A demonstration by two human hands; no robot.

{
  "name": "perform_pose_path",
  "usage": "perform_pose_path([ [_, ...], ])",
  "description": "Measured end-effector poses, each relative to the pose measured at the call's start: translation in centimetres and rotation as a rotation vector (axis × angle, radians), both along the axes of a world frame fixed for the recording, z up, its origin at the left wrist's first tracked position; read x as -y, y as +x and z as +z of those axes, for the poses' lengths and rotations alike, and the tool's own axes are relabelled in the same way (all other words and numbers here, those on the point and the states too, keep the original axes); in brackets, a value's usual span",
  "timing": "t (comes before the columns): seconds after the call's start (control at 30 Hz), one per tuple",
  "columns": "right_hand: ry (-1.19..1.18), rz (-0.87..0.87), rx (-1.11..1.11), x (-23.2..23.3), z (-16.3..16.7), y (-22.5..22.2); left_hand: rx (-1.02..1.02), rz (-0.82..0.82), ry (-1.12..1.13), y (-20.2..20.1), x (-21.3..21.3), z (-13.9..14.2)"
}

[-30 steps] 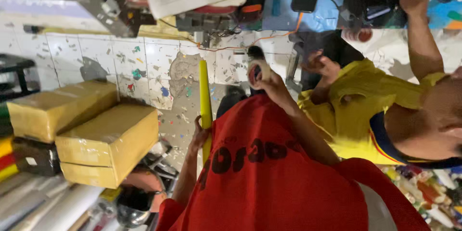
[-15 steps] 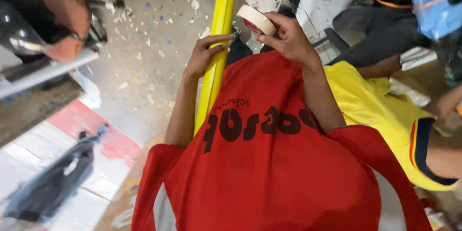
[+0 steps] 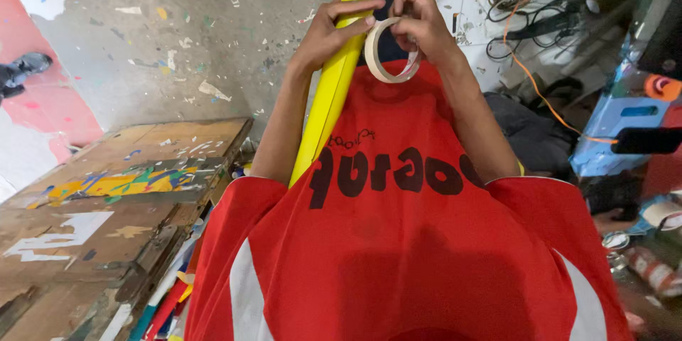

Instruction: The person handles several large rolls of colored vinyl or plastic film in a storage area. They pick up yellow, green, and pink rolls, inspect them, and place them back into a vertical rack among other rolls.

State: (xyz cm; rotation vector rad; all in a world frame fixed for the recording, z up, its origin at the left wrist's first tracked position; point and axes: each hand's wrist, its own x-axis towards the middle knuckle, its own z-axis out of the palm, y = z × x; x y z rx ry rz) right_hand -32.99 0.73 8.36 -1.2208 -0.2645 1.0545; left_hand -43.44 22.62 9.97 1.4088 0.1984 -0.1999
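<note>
I look down my red shirt at both hands held out in front of me. My left hand [image 3: 325,34] wraps around a long yellow rolled tube [image 3: 332,99] that runs from my chest up past the top edge. My right hand [image 3: 426,23] pinches a roll of cream masking tape [image 3: 378,53] right beside the tube. My left fingertips reach over the tube and touch the tape roll's rim.
Below lies a grey concrete floor [image 3: 177,42] flecked with paint chips. A paint-stained wooden board [image 3: 106,192] sits at the left. Tangled cables [image 3: 515,11] and a blue plastic object [image 3: 618,121] crowd the right. A dark shoe [image 3: 21,71] shows at the far left edge.
The view has tilted further down. My hands have drawn together, bringing the tape roll against the yellow tube. The person in yellow has gone out of view.
</note>
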Motion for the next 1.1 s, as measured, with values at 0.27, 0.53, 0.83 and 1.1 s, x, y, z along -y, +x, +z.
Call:
perform_pose_path([
  [0.27, 0.089, -0.084, 0.039, -5.0, -4.9, 7.3, -0.171, 0.097, -0.008, 6.6, -4.0, -1.3],
  [0.53, 0.121, -0.106, -0.005, -8.8, -6.2, 16.4, -0.150, 0.113, 0.332, 14.7, -7.5, -1.3],
  [0.83, -0.261, -0.191, 1.087, -11.5, 0.9, 16.6, -0.089, 0.028, 0.339, 19.9, -9.5, -4.2],
  [1.1, -0.547, 0.210, 0.524, -13.7, 0.5, 19.3, -0.066, 0.047, 0.345, 21.7, -10.9, -4.8],
])
